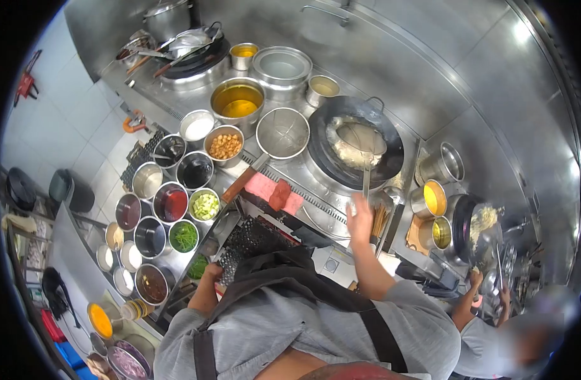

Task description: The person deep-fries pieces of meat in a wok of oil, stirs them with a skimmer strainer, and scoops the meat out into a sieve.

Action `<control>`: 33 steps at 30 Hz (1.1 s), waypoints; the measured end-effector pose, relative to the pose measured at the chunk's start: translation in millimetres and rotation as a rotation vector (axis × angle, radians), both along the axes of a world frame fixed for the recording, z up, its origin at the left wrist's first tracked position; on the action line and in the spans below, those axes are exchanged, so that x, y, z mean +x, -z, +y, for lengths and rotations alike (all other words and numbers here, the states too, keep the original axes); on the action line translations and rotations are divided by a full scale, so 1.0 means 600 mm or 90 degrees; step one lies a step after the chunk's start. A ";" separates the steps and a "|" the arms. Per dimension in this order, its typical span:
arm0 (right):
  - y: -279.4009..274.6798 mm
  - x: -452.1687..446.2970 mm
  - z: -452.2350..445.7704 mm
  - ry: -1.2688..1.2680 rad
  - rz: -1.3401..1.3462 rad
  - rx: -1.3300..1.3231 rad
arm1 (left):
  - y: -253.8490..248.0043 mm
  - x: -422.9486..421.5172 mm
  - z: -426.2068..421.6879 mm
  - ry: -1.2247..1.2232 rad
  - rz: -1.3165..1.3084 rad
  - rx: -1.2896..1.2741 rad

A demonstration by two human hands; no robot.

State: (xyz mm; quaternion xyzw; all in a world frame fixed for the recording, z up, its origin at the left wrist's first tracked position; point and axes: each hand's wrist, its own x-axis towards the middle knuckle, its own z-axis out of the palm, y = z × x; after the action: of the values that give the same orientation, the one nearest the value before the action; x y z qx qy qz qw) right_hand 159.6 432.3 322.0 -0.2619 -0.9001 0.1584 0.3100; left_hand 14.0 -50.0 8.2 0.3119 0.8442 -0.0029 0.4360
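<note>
My right hand is closed around the handle of a mesh skimmer. The skimmer's round head lies in a black wok, over pale, shredded-looking food in bubbling oil. Down at the counter's front edge, near a pot of green herbs, is my left hand; its fingers are mostly hidden, and I cannot tell if it grips anything. A wide strainer with a wooden handle rests left of the wok. Below it lies a pink cloth with a reddish-brown folded pad on it.
Several metal pots crowd the left, including chopped green vegetables, browned cubes and red sauce. A pot of yellow oil stands behind. At right, a co-worker's hands are beside another wok. A faucet overhangs the back.
</note>
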 end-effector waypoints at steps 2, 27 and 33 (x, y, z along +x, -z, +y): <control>0.031 0.009 -0.083 -0.129 -0.066 -0.236 | -0.035 0.031 0.012 -0.425 -0.210 -0.036; 0.146 -0.344 -0.365 -1.091 -0.684 -0.134 | -0.095 0.345 -0.071 -1.069 -0.051 -0.057; 0.109 -0.335 -0.484 -1.307 -0.676 -0.060 | -0.176 0.453 0.008 -1.208 -0.115 -0.056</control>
State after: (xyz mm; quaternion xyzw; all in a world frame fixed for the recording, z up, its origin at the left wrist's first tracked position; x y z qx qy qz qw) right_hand -41.3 142.0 256.9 0.5478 -0.6994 0.2392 -0.3919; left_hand 285.6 -45.1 113.8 -0.5206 0.7076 0.3443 0.3314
